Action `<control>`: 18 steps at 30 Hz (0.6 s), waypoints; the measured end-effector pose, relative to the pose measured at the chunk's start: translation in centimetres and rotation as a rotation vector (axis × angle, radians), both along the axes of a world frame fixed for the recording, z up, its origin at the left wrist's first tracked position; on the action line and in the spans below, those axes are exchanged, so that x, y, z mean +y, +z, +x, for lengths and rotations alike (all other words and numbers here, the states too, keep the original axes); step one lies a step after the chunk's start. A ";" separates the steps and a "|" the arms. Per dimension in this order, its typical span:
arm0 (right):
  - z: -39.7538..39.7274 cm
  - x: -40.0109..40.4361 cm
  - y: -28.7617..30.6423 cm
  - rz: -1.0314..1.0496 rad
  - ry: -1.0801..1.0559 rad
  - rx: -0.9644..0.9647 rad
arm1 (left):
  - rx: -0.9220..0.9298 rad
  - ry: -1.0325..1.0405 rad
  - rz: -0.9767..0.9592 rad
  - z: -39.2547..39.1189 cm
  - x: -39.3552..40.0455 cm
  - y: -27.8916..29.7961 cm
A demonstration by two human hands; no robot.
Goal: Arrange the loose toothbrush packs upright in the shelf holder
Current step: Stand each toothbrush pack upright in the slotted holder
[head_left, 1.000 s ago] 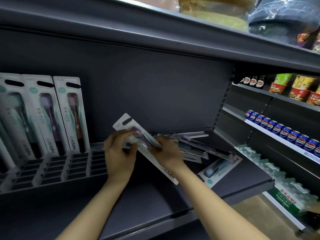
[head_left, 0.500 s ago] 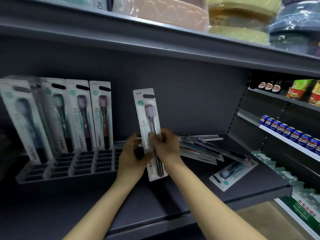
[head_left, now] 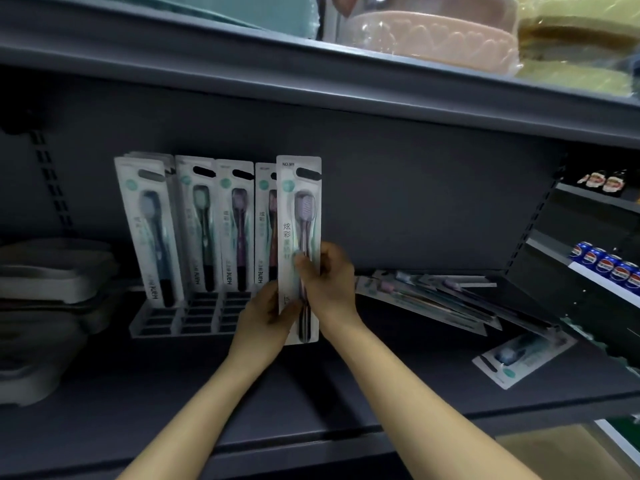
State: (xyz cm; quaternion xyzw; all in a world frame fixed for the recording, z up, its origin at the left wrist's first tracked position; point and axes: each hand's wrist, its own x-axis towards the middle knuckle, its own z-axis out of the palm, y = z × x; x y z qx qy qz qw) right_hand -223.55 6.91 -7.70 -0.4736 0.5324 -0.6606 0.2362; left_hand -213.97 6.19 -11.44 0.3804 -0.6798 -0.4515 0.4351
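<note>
Holding a purple toothbrush pack (head_left: 299,247) upright, just right of the packs standing in the slotted holder (head_left: 180,318): left hand (head_left: 266,315) pinching its lower left edge, right hand (head_left: 329,280) gripping its right side. Lying flat on the shelf (head_left: 346,386) to the right, a loose pile (head_left: 429,299) and one blue pack (head_left: 519,356).

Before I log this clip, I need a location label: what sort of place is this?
Most likely a small shop or convenience store: packaged toothbrush packs stand in a shelf holder, rows of drink cans line a neighbouring shelf, and wrapped basins sit on the shelf above.
</note>
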 end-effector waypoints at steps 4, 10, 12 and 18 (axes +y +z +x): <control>1.3 -0.6 0.0 0.023 -0.007 0.010 | -0.073 0.019 -0.038 1.8 -0.5 0.2; 2.4 -0.9 0.2 0.049 0.011 0.025 | -0.094 0.028 -0.018 3.4 -1.0 0.6; 2.8 -0.9 0.2 0.062 0.025 0.008 | -0.093 0.029 -0.014 3.8 -1.0 0.6; 3.2 -0.8 -0.6 0.134 0.034 -0.005 | -0.044 0.052 0.028 4.8 -1.0 0.8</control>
